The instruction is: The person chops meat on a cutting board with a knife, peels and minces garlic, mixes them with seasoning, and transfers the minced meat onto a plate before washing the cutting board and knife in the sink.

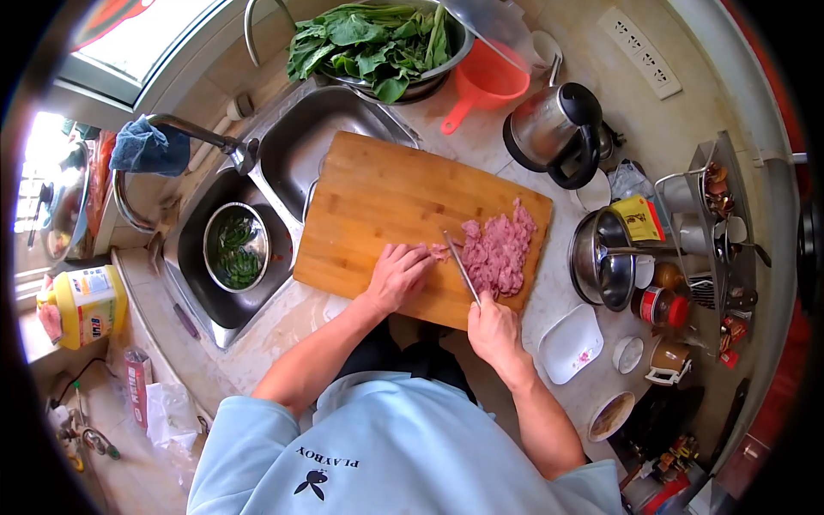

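A wooden cutting board (369, 206) lies at a slant across the counter and over part of the sink. On its right side spreads a heap of chopped pink meat (502, 249). My right hand (493, 328) grips the handle of a knife (462, 268), whose blade stands on edge at the heap's left border. Left of the blade, my left hand (401, 276) is closed with curled fingertips on a small piece of meat (438, 251) on the board. The knife's handle is mostly covered by my right hand.
Behind the board is a double sink (296, 129); a bowl of greens (236, 247) sits in its left basin. Leafy vegetables (369, 43) fill a basin at the back. An electric kettle (554, 133), metal bowls (592, 257) and a white dish (571, 343) stand to the right.
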Demonstrator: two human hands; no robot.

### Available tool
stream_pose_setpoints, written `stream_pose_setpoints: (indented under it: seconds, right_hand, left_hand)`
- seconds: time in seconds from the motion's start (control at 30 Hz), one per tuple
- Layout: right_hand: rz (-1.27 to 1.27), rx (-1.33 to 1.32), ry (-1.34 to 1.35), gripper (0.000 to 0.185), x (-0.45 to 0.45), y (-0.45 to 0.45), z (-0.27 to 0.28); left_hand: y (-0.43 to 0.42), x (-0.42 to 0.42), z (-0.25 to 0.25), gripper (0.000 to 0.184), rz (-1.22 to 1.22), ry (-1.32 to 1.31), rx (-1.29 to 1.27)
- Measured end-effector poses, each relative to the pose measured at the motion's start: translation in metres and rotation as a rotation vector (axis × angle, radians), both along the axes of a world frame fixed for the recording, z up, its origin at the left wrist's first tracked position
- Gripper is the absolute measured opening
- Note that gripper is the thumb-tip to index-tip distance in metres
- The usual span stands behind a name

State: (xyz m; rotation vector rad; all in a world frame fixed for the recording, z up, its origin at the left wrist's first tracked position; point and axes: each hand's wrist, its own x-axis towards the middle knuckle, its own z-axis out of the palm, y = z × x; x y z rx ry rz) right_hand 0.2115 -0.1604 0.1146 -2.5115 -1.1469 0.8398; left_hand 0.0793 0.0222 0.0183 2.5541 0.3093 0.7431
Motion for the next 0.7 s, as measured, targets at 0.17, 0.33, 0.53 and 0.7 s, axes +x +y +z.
stream_pose_setpoints:
  seconds: [0.17,0.33,0.53,0.7]
  right_hand:
    - [0.08,0.006,-0.065,0.018,0.003,-0.003,0.004]
    - [0.072,0.005,-0.082,0.018,0.023,0.007,0.01]
    - [0.143,0.035,-0.034,0.019,0.024,0.009,0.009]
    - [0.188,-0.066,-0.007,0.017,0.023,0.017,0.002]
  left_hand:
    - [0.002,0.012,-0.001,0.039,-0.051,0.15,0.041]
    - [-0.005,0.012,-0.002,0.04,-0.034,0.205,0.071]
    - [-0.003,-0.006,-0.002,0.039,0.021,0.111,0.038]
    - [-0.009,-0.002,-0.005,0.034,0.049,0.113,0.031]
